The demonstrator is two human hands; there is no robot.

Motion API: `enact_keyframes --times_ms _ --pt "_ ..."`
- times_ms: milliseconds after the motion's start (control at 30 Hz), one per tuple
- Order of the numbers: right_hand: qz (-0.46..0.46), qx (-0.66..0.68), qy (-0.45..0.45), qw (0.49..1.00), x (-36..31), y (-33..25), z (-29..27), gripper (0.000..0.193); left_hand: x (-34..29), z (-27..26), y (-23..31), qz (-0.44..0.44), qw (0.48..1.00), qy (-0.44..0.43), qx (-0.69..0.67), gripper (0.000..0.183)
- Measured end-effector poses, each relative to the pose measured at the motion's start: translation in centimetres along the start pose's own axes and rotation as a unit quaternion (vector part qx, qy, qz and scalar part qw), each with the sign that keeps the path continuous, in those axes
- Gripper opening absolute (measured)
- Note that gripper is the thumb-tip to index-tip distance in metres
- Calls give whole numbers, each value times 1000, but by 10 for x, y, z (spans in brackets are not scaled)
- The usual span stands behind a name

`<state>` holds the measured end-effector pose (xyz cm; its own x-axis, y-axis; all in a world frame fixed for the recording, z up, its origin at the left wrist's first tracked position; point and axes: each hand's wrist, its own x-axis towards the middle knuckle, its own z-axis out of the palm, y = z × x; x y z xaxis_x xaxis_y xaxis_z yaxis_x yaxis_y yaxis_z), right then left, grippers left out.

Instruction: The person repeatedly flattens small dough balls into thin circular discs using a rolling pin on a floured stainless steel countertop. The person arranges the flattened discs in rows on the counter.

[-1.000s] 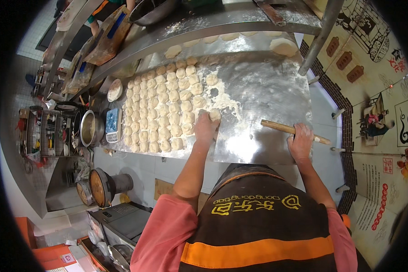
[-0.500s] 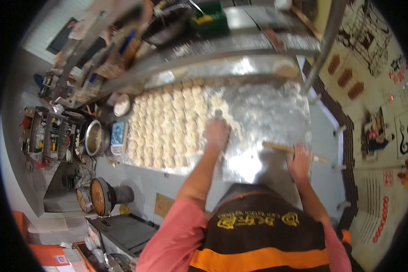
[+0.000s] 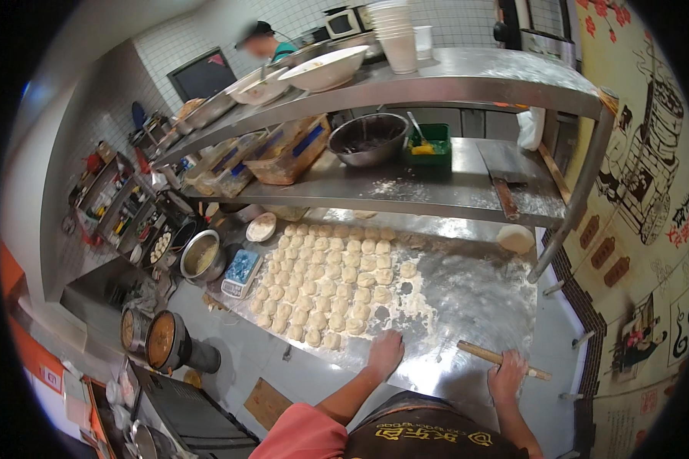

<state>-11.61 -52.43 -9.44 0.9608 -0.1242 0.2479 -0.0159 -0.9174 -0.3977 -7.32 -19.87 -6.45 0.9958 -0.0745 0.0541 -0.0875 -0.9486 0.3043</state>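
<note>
My left hand (image 3: 384, 353) lies palm down on the floured steel worktop (image 3: 482, 298), covering something I cannot make out, just right of the nearest dough pieces. Several rows of small pale dough rounds (image 3: 325, 283) fill the left half of the worktop. My right hand (image 3: 507, 375) is closed around a wooden rolling pin (image 3: 501, 359) that lies near the front edge, its ends sticking out on both sides. A patch of loose flour (image 3: 417, 302) lies between the dough rounds and my hands.
A steel shelf (image 3: 436, 187) above the worktop carries a dark mixing bowl (image 3: 367, 139), a green tub (image 3: 429, 143) and trays. A dough lump (image 3: 514, 239) sits at the back right. Pots (image 3: 200, 256) and a scale (image 3: 242, 272) stand left. Another person (image 3: 262, 42) is far behind.
My head has lifted, so the shelves and back wall now show. My left hand has drawn back from the dough rows toward the front edge. My right hand stays on the rolling pin.
</note>
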Motion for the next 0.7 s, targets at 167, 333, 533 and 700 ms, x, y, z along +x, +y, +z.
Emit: enact_keyframes --times_ms 167,333,533,700 --pt "-15 11 -46 999 -2 2 -7 44 -4 9 18 7 999 49 4 42" --pt "-90 -39 -5 995 -12 3 -12 43 10 21 15 -11 1000 -6 7 54" --pt "-115 -35 -82 989 -13 -24 -13 45 21 13 17 -28 999 -30 -17 59" --pt "-142 3 -125 982 -4 -61 -3 42 27 22 -21 -58 992 -58 -100 42"
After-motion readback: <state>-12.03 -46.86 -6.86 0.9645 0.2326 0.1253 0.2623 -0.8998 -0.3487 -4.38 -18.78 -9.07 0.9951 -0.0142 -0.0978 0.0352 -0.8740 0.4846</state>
